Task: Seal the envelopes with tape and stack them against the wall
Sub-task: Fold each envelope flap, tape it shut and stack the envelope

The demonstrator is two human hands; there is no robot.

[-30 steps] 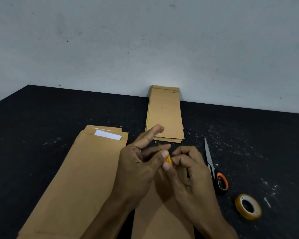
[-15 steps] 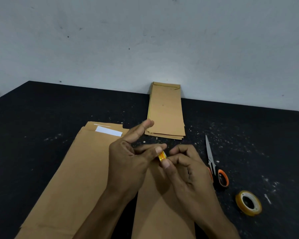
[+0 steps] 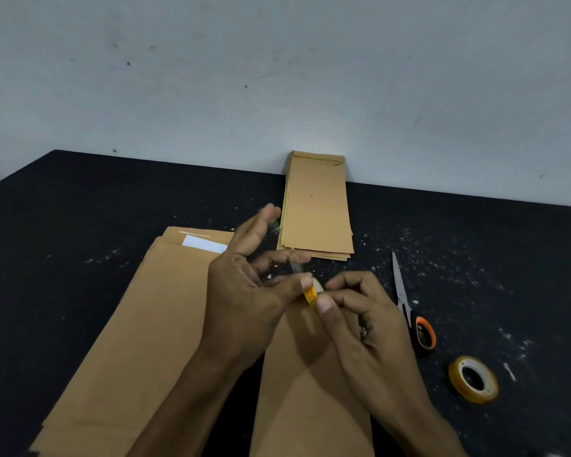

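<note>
I see both hands meeting mid-frame over a brown paper envelope (image 3: 310,397) lying flat on the black, matte worktop (image 3: 80,209), which is speckled w/ pale flecks. Left hand (image 3: 244,291) pinches one end of a small yellow tape piece (image 3: 311,294) w/ thumb; index finger sticks out straight. Right hand (image 3: 366,321), fingers curled, pinches the other end w/ thumb and forefinger. Tape piece looks glossy, slightly crumpled.

Left of that, a wider pile of unsealed envelopes (image 3: 139,324), flat kraft paper, a white strip (image 3: 205,244) showing at its far end. Sealed stack (image 3: 317,206) lies w/ its far short edge touching the pale, scuffed wall (image 3: 277,77).

Right side: scissors (image 3: 409,308), metal blades, orange-black handle; near them a yellow tape roll (image 3: 473,379), ring-shaped, lying flat. Open worktop far left and far right.
</note>
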